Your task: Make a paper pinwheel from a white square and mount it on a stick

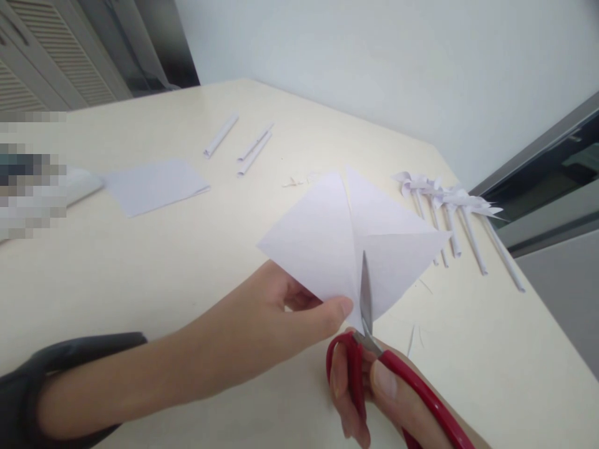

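A square of white paper (309, 237) is held up above the table, turned so its corners point up, down and to the sides. My left hand (299, 305) pinches its lower edge, thumb on top and fingers underneath. Slits run in from the top and right corners. In my right hand (393, 393) is a pair of scissors with red handles (421, 393). Their blades (367, 293) straddle the paper at the bottom corner, pointing toward its middle. My right fingers are in the handle loops, partly hidden.
Several paper pinwheels on rolled sticks (461, 212) lie along the table's right edge. Rolled paper tubes (222, 134) and flat paper sheets (156, 187) lie toward the back left. Small paper scraps (294, 182) and thin strips (410, 341) are scattered on the table (210, 249).
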`<move>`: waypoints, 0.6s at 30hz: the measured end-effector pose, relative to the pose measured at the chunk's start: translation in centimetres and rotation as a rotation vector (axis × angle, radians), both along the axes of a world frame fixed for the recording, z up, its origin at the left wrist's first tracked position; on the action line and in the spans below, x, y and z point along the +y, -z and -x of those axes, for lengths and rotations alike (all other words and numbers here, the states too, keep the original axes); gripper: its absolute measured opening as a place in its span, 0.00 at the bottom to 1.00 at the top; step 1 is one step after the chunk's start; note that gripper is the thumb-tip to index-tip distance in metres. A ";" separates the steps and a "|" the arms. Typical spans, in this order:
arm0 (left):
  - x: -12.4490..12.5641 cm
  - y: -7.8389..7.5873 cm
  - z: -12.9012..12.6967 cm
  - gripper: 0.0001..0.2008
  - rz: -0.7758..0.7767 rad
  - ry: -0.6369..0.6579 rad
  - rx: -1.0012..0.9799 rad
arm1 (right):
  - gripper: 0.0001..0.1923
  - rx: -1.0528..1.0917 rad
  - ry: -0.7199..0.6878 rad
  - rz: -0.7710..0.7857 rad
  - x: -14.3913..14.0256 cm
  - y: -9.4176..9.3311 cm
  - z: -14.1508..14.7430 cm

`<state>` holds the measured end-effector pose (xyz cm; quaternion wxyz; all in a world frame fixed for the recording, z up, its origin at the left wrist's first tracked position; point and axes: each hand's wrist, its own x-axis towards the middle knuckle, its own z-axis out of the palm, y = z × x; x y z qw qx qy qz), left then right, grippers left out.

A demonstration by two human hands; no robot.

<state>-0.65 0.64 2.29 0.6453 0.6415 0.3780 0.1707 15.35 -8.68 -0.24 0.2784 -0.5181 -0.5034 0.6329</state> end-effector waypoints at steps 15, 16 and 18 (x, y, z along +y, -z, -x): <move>0.2 -0.3 0.0 0.06 0.062 0.006 0.020 | 0.23 0.081 0.032 -0.006 -0.3 -0.1 0.4; 0.2 -0.4 0.0 0.05 0.068 0.007 0.021 | 0.23 0.086 0.032 -0.009 -0.2 -0.1 0.4; 0.2 -0.5 0.0 0.05 0.081 0.008 0.016 | 0.23 0.084 0.035 -0.012 -0.2 -0.2 0.4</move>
